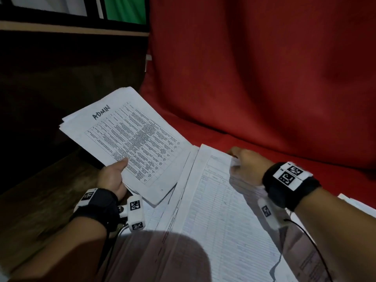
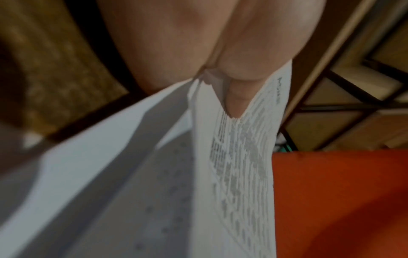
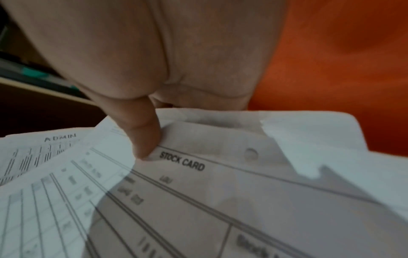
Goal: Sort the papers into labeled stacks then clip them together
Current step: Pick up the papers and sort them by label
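"ADMIN" atop left sheaf (image 1: 126,137); "STOCK CARD" heading right sheet (image 3: 220,200)

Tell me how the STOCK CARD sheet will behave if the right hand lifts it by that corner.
Likely floppy: the STOCK CARD sheet already curls at the right hand grip. It is probably light, a single thin page. It may slide off the papers beneath, which look smooth.
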